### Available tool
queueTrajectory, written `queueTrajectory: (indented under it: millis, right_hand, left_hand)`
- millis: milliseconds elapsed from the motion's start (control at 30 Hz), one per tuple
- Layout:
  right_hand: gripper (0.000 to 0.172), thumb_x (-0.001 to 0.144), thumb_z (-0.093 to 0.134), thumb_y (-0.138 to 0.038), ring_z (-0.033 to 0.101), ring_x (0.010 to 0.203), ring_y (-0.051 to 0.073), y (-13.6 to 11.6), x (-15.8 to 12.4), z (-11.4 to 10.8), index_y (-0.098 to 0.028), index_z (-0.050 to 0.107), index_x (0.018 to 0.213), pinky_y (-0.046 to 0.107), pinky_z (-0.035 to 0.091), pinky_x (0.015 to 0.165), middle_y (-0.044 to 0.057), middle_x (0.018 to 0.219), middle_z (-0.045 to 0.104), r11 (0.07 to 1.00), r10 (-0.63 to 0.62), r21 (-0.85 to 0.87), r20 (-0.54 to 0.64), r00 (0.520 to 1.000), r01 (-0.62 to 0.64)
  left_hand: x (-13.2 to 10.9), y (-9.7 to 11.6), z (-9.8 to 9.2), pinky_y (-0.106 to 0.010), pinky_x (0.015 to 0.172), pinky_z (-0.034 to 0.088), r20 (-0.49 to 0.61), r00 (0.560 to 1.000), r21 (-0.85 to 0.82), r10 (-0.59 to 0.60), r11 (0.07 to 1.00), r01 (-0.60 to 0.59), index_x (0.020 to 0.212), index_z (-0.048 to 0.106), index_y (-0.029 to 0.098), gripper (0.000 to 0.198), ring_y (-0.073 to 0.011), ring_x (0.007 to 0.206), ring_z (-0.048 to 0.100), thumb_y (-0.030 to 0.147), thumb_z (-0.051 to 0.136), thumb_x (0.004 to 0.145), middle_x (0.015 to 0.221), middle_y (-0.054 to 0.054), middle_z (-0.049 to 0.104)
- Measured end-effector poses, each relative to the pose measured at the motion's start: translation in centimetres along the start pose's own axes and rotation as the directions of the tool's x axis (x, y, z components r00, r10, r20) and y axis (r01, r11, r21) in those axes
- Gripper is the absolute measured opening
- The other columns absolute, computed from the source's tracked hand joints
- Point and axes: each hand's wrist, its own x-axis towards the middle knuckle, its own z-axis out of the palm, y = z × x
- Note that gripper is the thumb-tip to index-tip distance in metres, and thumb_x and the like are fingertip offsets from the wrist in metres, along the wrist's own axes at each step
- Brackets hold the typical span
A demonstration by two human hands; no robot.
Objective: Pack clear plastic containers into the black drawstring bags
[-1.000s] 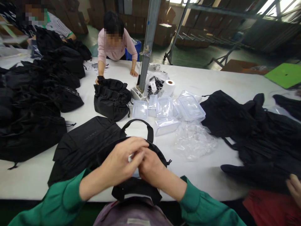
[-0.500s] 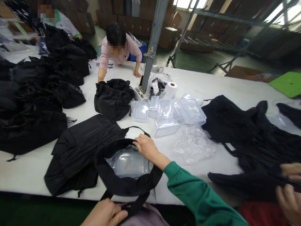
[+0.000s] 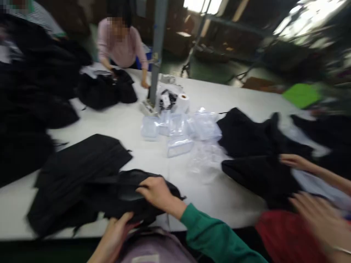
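The picture is smeared by motion. A black bag (image 3: 120, 195) lies at the near edge of the white table (image 3: 131, 124). My right hand (image 3: 155, 191), in a green sleeve, is closed over the bag's top. My left hand (image 3: 116, 228) grips the bag's near edge from below. A folded black bag (image 3: 79, 164) lies just left of it.
Clear plastic boxes (image 3: 178, 128) and crumpled film (image 3: 204, 160) lie mid-table by a grey post (image 3: 157, 47) and a white roll (image 3: 183, 100). Black bags are heaped at left (image 3: 24, 106) and right (image 3: 260, 146). A co-worker's hands (image 3: 315, 215) move at right; a person in pink (image 3: 120, 44) leans over the far side.
The bag's opening, which showed a clear plastic box inside, is now pressed shut under my hands. The camera swung left. The person in pink dragged a black bag farther away.
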Motion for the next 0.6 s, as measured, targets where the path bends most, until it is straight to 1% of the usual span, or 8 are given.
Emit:
queueTrajectory:
  millis: [67, 133, 200, 300, 400, 467, 533, 600]
  right_hand:
    - [0.017, 0.086, 0.066, -0.032, 0.065, 0.071, 0.017, 0.6, 0.5, 0.4, -0.018, 0.073, 0.08, 0.027, 0.047, 0.065, 0.002, 0.075, 0.071, 0.987, 0.11, 0.117, 0.0, 0.994, -0.11]
    - [0.02, 0.083, 0.065, -0.031, 0.063, 0.063, 0.017, 1.0, 1.0, 0.9, -0.018, 0.073, 0.071, 0.026, 0.041, 0.057, 0.0, 0.065, 0.069, 0.963, 0.174, 0.194, 0.077, 0.982, -0.186]
    - [0.019, 0.082, 0.062, -0.03, 0.064, 0.067, 0.018, 0.9, 1.2, 1.3, -0.018, 0.074, 0.074, 0.026, 0.042, 0.06, 0.001, 0.07, 0.071, 0.961, 0.111, 0.232, 0.18, 0.977, -0.152]
    - [0.021, 0.083, 0.057, -0.026, 0.067, 0.082, 0.021, 0.6, 0.9, 1.6, -0.019, 0.076, 0.087, 0.029, 0.046, 0.074, 0.003, 0.088, 0.075, 0.959, 0.031, 0.266, 0.249, 0.968, -0.099]
    - [0.024, 0.085, 0.053, -0.026, 0.066, 0.084, 0.021, 0.8, 0.9, 1.5, -0.018, 0.075, 0.09, 0.029, 0.046, 0.075, 0.004, 0.09, 0.075, 0.955, 0.038, 0.275, 0.259, 0.965, -0.111]
    - [0.024, 0.087, 0.052, -0.028, 0.065, 0.079, 0.02, 0.9, 0.9, 1.2, -0.018, 0.074, 0.085, 0.028, 0.045, 0.07, 0.003, 0.084, 0.074, 0.955, 0.045, 0.272, 0.251, 0.967, -0.115]
    - [0.023, 0.086, 0.053, -0.029, 0.063, 0.075, 0.019, 0.7, 0.8, 0.8, -0.018, 0.072, 0.079, 0.026, 0.044, 0.066, 0.002, 0.079, 0.072, 0.956, 0.043, 0.273, 0.237, 0.97, -0.109]
    - [0.022, 0.085, 0.055, -0.029, 0.061, 0.072, 0.017, 0.3, 0.5, 0.5, -0.018, 0.07, 0.073, 0.025, 0.043, 0.064, 0.002, 0.074, 0.07, 0.951, 0.039, 0.291, 0.231, 0.972, -0.107]
  left_hand:
    - [-0.4, 0.8, 1.4, -0.041, 0.082, 0.057, 0.05, 0.999, -0.065, 0.008, 0.998, -0.005, 0.1, 0.062, 0.017, 0.043, -0.0309, 0.095, 0.067, 0.027, 0.077, 0.06, 0.102, -0.01, 0.072]
    - [-0.6, 1.6, 1.8, -0.038, 0.079, 0.056, 0.039, 0.998, -0.107, 0.041, 0.994, -0.037, 0.102, 0.061, 0.015, 0.046, -0.0299, 0.094, 0.067, 0.022, 0.077, 0.06, 0.102, -0.011, 0.071]
    - [-1.0, 2.0, 1.6, -0.035, 0.078, 0.056, 0.022, 0.998, -0.132, 0.06, 0.99, -0.057, 0.101, 0.06, 0.015, 0.044, -0.0279, 0.093, 0.068, 0.018, 0.076, 0.06, 0.101, -0.011, 0.071]
    - [-1.8, 1.9, 1.0, -0.033, 0.079, 0.055, 0.086, 0.994, -0.136, 0.065, 0.989, -0.053, 0.102, 0.061, 0.013, 0.045, -0.0265, 0.094, 0.068, 0.015, 0.078, 0.06, 0.103, -0.011, 0.071]
    - [-2.3, 1.5, 0.7, -0.033, 0.077, 0.055, 0.125, 0.992, -0.03, 0.022, 0.999, -0.018, 0.104, 0.062, 0.012, 0.05, -0.0252, 0.088, 0.068, 0.032, 0.083, 0.063, 0.099, -0.012, 0.072]
    - [-2.3, 1.3, 0.9, -0.032, 0.067, 0.055, 0.097, 0.995, 0.126, 0.001, 0.992, -0.013, 0.095, 0.063, 0.011, 0.055, -0.0229, 0.073, 0.068, 0.052, 0.081, 0.063, 0.083, -0.011, 0.072]
    - [-2.0, 1.4, 1.3, -0.03, 0.057, 0.052, 0.102, 0.992, 0.27, 0.076, 0.957, -0.101, 0.083, 0.062, 0.011, 0.057, -0.0212, 0.061, 0.065, 0.065, 0.073, 0.066, 0.068, -0.009, 0.069]
    - [-1.6, 1.8, 1.9, -0.029, 0.055, 0.05, 0.145, 0.971, 0.361, 0.188, 0.904, -0.229, 0.078, 0.061, 0.012, 0.058, -0.0208, 0.059, 0.063, 0.07, 0.064, 0.073, 0.064, -0.008, 0.066]
